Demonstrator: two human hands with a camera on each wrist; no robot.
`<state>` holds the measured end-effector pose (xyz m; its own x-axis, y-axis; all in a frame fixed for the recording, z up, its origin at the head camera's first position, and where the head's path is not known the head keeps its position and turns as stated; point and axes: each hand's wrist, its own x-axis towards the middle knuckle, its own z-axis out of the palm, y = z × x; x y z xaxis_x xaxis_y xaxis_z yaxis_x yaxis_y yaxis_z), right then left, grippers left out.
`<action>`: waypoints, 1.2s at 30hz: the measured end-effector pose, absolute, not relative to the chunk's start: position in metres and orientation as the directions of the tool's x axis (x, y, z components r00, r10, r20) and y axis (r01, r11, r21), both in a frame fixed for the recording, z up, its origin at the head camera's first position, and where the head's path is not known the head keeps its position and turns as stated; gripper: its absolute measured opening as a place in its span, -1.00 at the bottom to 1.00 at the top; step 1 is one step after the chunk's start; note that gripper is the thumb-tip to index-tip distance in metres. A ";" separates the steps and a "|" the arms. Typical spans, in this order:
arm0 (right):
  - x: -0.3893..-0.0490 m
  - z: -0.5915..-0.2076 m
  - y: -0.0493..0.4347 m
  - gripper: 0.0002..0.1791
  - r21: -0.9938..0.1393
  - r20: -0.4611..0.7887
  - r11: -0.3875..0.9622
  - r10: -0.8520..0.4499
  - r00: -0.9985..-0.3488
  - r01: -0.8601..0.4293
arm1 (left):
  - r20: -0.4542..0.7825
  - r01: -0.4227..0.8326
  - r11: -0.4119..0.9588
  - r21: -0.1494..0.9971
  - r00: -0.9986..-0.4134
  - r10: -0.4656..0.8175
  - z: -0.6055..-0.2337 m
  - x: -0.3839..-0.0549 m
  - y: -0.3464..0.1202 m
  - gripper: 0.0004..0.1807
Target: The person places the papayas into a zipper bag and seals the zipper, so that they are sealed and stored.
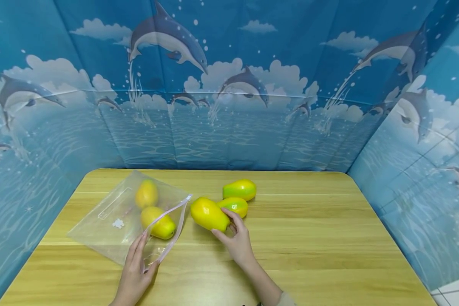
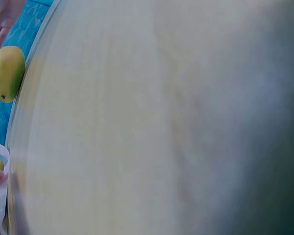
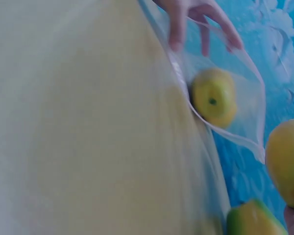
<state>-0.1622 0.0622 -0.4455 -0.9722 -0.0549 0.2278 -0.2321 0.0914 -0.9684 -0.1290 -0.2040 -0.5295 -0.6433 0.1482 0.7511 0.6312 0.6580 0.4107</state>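
Observation:
A clear zip bag [image 1: 103, 231] with a pale pink rim lies on the left of the table. Inside it are two yellow papayas, one [image 1: 147, 194] toward the back and another [image 1: 161, 223] close to the mouth. My left hand [image 1: 134, 267] holds the bag's rim, thumb and fingers spreading the mouth apart. With my right hand [image 1: 237, 242] I grip a papaya [image 1: 208, 213] by its narrow end, just right of the bag mouth. In the right wrist view this papaya [image 3: 286, 161] shows beside the opened bag [image 3: 250, 103].
Two more yellow-green papayas, one [image 1: 239, 189] at the back and one [image 1: 238, 206] nearer, lie behind my right hand. The wooden table [image 1: 321, 238] ends at a dolphin-print curtain [image 1: 229, 140] behind and at both sides.

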 end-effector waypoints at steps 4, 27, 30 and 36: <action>-0.157 -0.448 0.052 -0.41 -0.962 0.230 0.120 -0.129 -0.965 -0.245 | 0.748 0.624 0.661 0.416 -0.649 0.142 -0.529 -0.129 -0.204 0.00; -0.170 -0.483 0.026 -0.41 -0.921 0.224 0.252 -0.278 -0.934 -0.296 | 0.728 0.607 0.657 0.447 -0.674 0.128 -0.527 -0.127 -0.201 -0.21; -0.173 -0.487 0.022 -0.41 -0.917 0.236 0.249 -0.290 -0.927 -0.311 | 0.729 0.608 0.657 0.446 -0.673 0.127 -0.527 -0.127 -0.201 -0.22; -0.175 -0.488 0.016 -0.40 -0.921 0.223 0.249 -0.296 -0.929 -0.301 | 0.734 0.617 0.648 0.446 -0.667 0.130 -0.527 -0.127 -0.202 -0.22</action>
